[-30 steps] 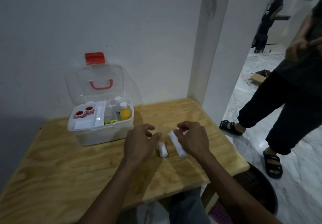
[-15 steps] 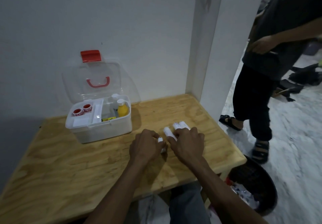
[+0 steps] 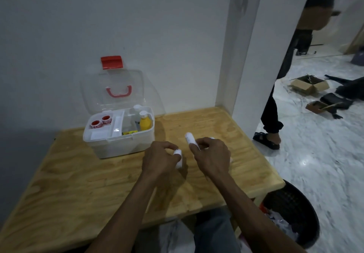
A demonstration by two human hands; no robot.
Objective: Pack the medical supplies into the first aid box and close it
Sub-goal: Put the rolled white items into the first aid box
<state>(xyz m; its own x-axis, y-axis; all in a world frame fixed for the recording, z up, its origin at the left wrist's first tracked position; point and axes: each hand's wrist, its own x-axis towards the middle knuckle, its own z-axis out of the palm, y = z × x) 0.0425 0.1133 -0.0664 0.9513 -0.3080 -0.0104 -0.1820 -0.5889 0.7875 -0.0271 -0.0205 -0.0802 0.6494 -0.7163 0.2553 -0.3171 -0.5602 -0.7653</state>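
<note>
The white first aid box stands open on the wooden table, its clear lid with a red handle and latch leaning back against the wall. Inside are two red-and-white tape rolls, a yellow bottle and a white-capped bottle. To the right of the box, my left hand grips a small white bandage roll. My right hand holds a longer white roll; another white roll shows just behind its fingers.
A white wall and pillar border the table at the back and right. A person in dark trousers and sandals stands on the marble floor beside the pillar. A black waste basket sits under the table's right corner. Cardboard boxes lie farther off.
My hands have lifted slightly apart, each with a white roll in it. The standing person has stepped back, away from the table.
</note>
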